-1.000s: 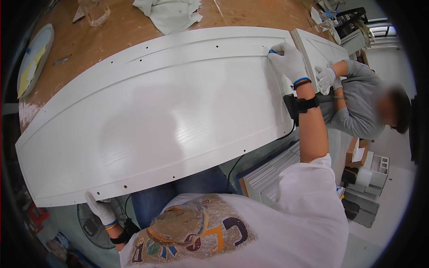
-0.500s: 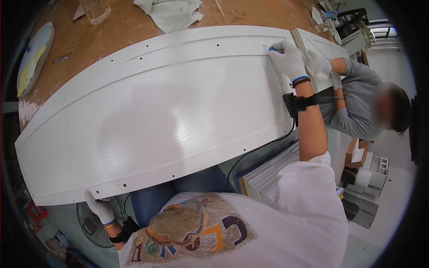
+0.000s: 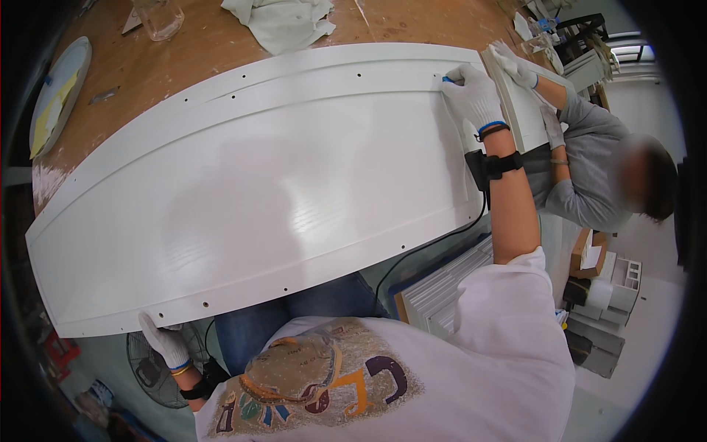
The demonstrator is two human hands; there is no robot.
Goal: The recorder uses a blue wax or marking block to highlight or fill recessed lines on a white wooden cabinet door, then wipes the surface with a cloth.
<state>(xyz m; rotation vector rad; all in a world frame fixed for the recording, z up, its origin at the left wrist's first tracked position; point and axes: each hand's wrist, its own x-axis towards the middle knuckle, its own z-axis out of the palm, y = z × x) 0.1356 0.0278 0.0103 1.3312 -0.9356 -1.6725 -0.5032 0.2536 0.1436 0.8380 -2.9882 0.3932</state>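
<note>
A long white panel (image 3: 353,162) with a raised frame and small dark holes along its edges lies across the table in front of me. My left hand (image 3: 163,346), in a white glove, grips the near edge of the panel at its left end, thumb on top and fingers mostly hidden below. My right hand (image 3: 475,97), also gloved, is closed over the panel's far right corner. A small blue object (image 3: 447,79) shows between its fingertips, pressed to the frame; too little of it shows to tell its kind.
At the right a co-worker (image 3: 600,158) in grey has both gloved hands at another white panel (image 3: 532,121). On the brown table (image 3: 199,62) are a cloth (image 3: 283,22), a clear container (image 3: 158,18) and an oval tray (image 3: 77,55). A fan (image 3: 147,368) and stacked panels (image 3: 442,291) stand below.
The co-worker's far hand has moved away from my right wrist to the far edge of the other panel. My right hand has shifted only slightly; my left stays in place.
</note>
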